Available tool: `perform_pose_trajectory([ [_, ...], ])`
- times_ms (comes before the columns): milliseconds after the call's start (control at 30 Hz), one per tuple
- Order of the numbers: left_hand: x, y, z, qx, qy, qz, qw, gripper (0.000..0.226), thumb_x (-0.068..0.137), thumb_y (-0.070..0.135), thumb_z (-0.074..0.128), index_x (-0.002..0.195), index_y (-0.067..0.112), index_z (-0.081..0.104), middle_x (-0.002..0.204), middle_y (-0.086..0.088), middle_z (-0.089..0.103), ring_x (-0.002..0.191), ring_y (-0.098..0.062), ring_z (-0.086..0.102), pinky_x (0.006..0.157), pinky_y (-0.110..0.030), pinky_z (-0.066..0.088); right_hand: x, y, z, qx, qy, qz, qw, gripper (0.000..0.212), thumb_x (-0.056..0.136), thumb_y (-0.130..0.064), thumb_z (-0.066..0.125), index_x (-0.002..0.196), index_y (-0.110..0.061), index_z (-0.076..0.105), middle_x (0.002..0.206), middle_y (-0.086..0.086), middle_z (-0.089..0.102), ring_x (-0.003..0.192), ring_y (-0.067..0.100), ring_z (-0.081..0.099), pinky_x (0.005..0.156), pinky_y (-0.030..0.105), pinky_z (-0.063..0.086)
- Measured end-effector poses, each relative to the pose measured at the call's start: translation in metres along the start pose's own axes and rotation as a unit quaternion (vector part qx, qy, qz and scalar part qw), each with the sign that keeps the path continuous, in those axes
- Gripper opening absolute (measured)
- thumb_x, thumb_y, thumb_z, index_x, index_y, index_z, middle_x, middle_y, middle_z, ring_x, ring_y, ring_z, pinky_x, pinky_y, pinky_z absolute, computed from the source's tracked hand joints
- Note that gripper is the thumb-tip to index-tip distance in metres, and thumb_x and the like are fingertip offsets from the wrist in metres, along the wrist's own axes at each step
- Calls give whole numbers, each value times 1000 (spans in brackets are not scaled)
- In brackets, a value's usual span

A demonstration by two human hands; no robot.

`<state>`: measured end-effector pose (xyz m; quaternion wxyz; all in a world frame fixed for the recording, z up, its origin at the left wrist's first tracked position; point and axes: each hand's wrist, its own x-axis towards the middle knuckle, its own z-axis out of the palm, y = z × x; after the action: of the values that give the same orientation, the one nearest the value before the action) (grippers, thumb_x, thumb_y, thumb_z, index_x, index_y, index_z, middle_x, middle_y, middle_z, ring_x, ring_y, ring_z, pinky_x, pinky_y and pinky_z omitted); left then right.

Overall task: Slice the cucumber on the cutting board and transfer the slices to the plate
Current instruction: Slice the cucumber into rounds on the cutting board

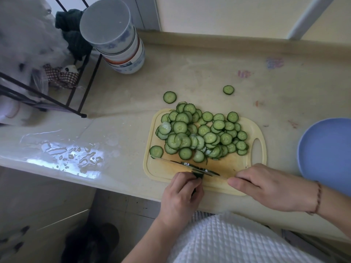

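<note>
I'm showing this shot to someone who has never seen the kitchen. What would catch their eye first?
Most likely the heap of green cucumber slices covering the far part of the yellow cutting board, with two strays on the counter beyond it. Next, the hands at the board's near edge: the left hand pinches the cucumber end, the right hand works the knife.

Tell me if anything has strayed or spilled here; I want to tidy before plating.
Two cucumber slices lie off the cutting board on the counter: one just beyond its far edge, another farther back. A puddle of water sits on the counter to the left. The plate holds no slices.
</note>
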<state>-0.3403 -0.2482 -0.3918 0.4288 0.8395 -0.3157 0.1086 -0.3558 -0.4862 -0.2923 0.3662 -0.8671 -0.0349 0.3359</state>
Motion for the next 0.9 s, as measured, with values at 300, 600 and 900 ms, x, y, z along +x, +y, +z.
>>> perform_pose_trajectory([
  [300,-1,1,0,5,-7,-6,1000,9,80,-5,72,87,1,73,96,-1,62,77,-23,64,63,-30,54,-11,-7,-5,-30,5,-20,999,64,91,-67,30,60,-11,35,49,-4,29,46,13,30,48,28,31],
  [600,1,1,-1,-2,0,5,1000,20,79,-6,75,93,7,68,98,1,60,78,-23,64,66,-29,54,2,-5,2,-41,-8,-5,999,67,88,-74,23,59,-15,35,50,-3,33,47,13,34,53,37,39],
  [900,-1,-1,-1,-1,-1,3,1000,18,84,2,71,98,11,66,96,2,58,77,-22,62,66,-28,54,13,3,17,-21,13,2,1000,66,90,-72,23,58,-17,35,50,-5,34,47,13,36,52,32,39],
])
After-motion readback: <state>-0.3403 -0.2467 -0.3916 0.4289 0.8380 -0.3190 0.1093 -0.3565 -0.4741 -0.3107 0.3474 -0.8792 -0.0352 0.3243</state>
